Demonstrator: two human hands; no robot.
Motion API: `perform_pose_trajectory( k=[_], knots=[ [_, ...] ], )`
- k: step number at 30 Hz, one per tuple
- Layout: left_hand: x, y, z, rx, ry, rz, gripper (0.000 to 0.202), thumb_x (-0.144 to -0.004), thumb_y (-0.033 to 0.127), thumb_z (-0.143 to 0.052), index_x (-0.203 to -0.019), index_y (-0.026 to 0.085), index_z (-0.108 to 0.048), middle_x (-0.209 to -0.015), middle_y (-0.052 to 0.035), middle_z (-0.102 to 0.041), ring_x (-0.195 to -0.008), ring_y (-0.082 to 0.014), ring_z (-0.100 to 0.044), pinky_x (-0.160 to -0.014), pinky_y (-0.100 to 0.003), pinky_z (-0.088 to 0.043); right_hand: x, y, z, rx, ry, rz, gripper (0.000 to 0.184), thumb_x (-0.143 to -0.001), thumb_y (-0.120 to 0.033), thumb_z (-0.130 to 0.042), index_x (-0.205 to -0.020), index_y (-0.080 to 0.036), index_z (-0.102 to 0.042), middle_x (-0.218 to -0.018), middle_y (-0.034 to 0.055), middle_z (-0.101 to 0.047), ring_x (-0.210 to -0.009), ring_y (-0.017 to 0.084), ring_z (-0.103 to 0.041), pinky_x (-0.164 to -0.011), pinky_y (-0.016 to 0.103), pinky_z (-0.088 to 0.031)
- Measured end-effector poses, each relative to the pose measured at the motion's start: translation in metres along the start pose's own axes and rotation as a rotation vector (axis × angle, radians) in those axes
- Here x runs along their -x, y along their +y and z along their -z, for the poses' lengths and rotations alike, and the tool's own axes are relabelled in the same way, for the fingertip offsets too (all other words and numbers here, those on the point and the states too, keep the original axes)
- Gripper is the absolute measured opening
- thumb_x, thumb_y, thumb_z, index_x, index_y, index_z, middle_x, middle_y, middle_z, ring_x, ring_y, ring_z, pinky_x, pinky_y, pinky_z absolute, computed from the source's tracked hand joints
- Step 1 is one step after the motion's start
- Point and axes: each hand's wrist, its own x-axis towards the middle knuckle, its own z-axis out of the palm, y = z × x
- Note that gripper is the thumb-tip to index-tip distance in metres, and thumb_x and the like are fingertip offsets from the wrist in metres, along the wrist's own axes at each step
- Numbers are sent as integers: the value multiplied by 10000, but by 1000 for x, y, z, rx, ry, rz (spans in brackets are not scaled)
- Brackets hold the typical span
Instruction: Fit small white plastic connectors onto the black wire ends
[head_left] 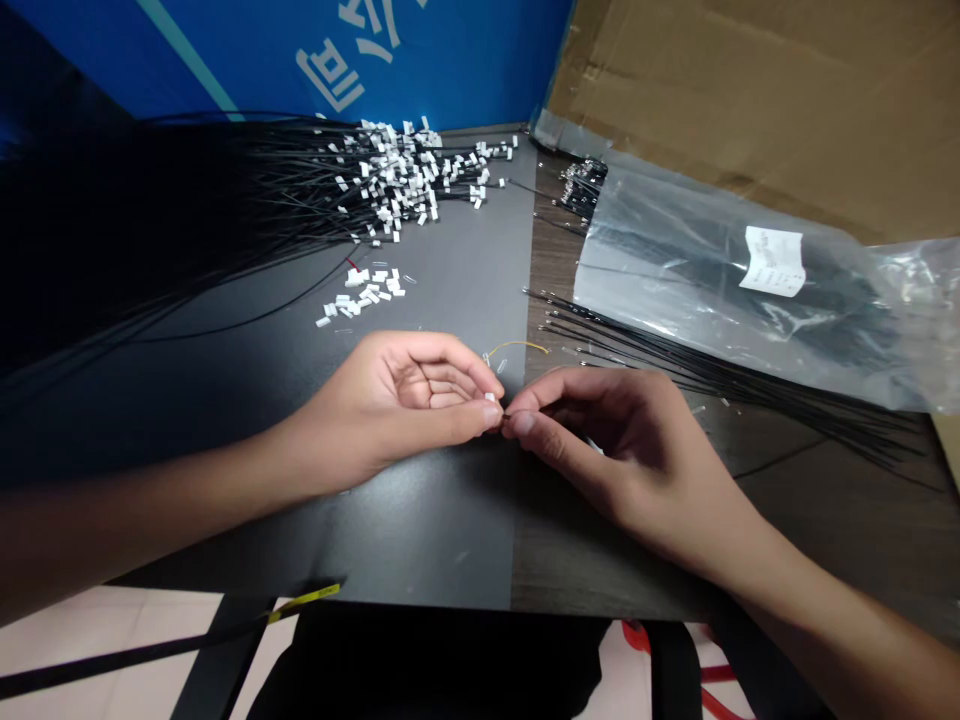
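Between thumb and forefinger, my left hand (409, 395) pinches a small white connector housing (490, 397), mostly covered by the fingertips. My right hand (611, 430) is closed in a pinch on the end of a thin black wire (507, 417), right against the left fingertips. The wire's tip is hidden, so I cannot tell whether it sits inside the housing. Beyond my left hand lies a loose pile of white connector housings (367, 292). Just past the fingertips rests a short yellow wire (517, 345).
A large bundle of black wires with white connectors (405, 180) fills the back left. At right lie loose black wires (660, 355) and a clear plastic bag (675, 250) of wires. A blue panel (450, 60) and a cardboard box (750, 110) stand behind.
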Motion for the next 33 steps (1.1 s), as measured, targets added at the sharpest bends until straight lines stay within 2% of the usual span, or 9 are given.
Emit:
perform_pose_trajectory(
  k=[6,12,16,19,22,26,33],
  knots=[
    [0,-2,-1,37,1,6,230,-803,16,-877,-910,220,-887,-819,6,-867,-768,-106,-822,-730,-118,-643,1,3,1,-51,12,-36,161,-898,-317,-927,-853,-207,-818,-826,27,-819,-754,169,-739,-679,254,-568],
    [0,-4,-1,66,16,2,260,-842,30,-892,-970,255,-923,-874,5,-896,-830,-113,-864,-784,-106,-664,1,2,3,-103,17,-41,170,-891,-306,-934,-845,-214,-798,-894,49,-842,-844,204,-785,-762,285,-601],
    [0,-4,0,66,33,-9,233,-804,48,-935,-896,261,-920,-843,8,-890,-818,-142,-871,-796,-151,-688,4,2,2,-24,41,-13,141,-925,-282,-896,-856,-221,-789,-850,32,-824,-797,197,-757,-672,282,-554],
    [0,-4,2,71,50,-10,184,-783,88,-978,-850,249,-916,-820,-3,-885,-806,-162,-874,-808,-178,-700,6,1,2,69,74,55,82,-950,-232,-857,-895,-219,-799,-866,31,-824,-836,203,-763,-693,292,-554],
    [-1,-3,2,95,54,8,143,-810,126,-987,-869,239,-921,-827,-14,-888,-808,-148,-872,-828,-157,-692,7,1,2,163,102,140,72,-987,-207,-802,-916,-216,-801,-918,37,-831,-890,205,-775,-765,307,-569],
    [-1,-2,0,71,60,18,97,-869,129,-951,-891,219,-922,-887,-29,-897,-844,-123,-861,-844,-124,-674,9,3,2,238,130,212,77,-997,-173,-775,-934,-211,-800,-937,33,-835,-867,190,-769,-787,306,-572],
    [1,-4,1,32,52,6,151,-888,111,-910,-938,252,-931,-861,-10,-892,-779,-116,-842,-775,-129,-676,9,5,0,266,128,217,75,-980,-169,-772,-924,-215,-791,-920,24,-836,-837,182,-763,-739,295,-569]
  ],
)
